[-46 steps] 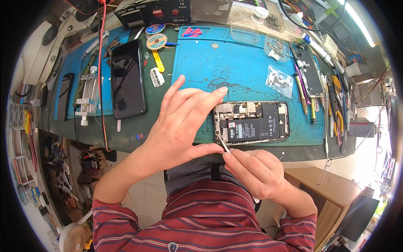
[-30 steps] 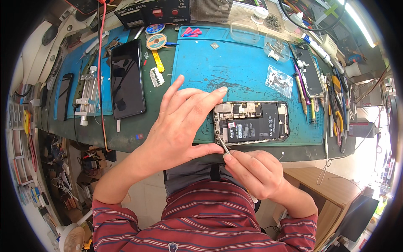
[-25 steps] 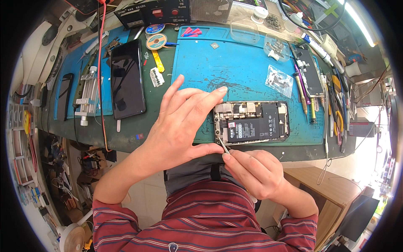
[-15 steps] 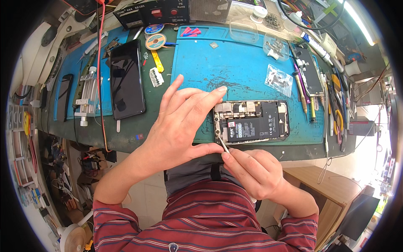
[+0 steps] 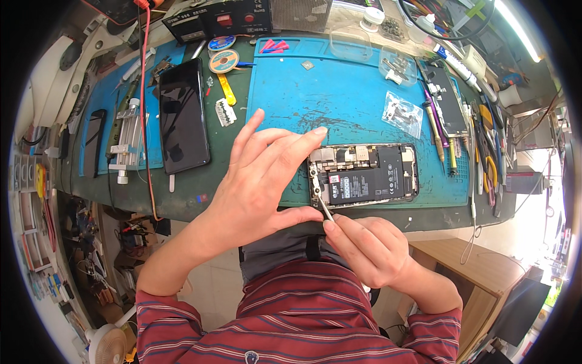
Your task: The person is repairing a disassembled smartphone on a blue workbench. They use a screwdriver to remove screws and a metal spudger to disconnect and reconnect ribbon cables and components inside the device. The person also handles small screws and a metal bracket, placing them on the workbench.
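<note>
An opened smartphone (image 5: 397, 176) lies lengthwise on the blue mat, its black battery and inner boards bare. My left hand (image 5: 251, 182) spans its left end, thumb at the near corner and forefinger at the far one, with the little finger raised. It seems to steady the phone, though the exact contact is hard to see. In my right hand (image 5: 373, 246), just off the phone's near edge, thumb and fingers pinch a slim silvery tool (image 5: 327, 209). The tool's tip reaches the phone's near left corner; whether it is tweezers or a pick cannot be made out.
On the left lie a large black phone (image 5: 183, 118), a metal clamp holder (image 5: 127, 139) and a razor blade (image 5: 225, 113). Solder spools (image 5: 224, 60) stand farther back. To the right are a small bag of parts (image 5: 402, 115), screwdrivers (image 5: 434, 121) and pliers (image 5: 490, 170).
The tool and my right hand have shifted very slightly. Both hands otherwise keep their places around the phone, and the whole view has moved a little.
</note>
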A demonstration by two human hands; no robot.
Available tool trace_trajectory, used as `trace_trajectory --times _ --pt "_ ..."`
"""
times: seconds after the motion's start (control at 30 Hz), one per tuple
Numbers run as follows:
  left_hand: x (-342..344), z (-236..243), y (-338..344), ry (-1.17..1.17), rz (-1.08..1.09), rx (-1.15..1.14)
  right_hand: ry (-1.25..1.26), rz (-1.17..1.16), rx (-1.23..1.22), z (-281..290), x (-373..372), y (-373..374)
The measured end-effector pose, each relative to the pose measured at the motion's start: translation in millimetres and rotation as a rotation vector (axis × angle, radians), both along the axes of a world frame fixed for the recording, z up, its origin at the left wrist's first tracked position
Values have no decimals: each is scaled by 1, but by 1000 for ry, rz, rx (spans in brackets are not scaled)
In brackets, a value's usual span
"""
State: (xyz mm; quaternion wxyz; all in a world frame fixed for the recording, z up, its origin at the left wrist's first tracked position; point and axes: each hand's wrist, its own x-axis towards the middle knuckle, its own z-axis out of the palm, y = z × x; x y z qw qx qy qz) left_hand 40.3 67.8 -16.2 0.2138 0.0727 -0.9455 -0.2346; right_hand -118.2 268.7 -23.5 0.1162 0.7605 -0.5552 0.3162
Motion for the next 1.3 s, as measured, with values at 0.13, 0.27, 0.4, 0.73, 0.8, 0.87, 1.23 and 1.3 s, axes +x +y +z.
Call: trace_trajectory --times 0.13,0.27,0.4,0.73,0.8,0.87,1.23,1.3 --pt "0 -1 -1 3 -3 5 -10 1 -14 -1 0 -1" --pt "0 0 0 3 -3 9 -57 -32 -14 -1 2 0" --pt "0 -1 0 9 -2 5 -68 -66 -5 1 4 -2" --pt "-1 3 1 3 -13 16 -47 -91 21 1 5 -8" --pt "0 4 1 4 -12 18 -40 -86 14 0 6 -8" --pt "0 4 1 2 -10 20 -34 -87 4 -1 6 -8" --pt "-1 4 0 18 -15 29 14 -85 -39 -6 3 -9" --pt "0 4 -1 25 -12 39 18 -73 -35 -5 1 -8"
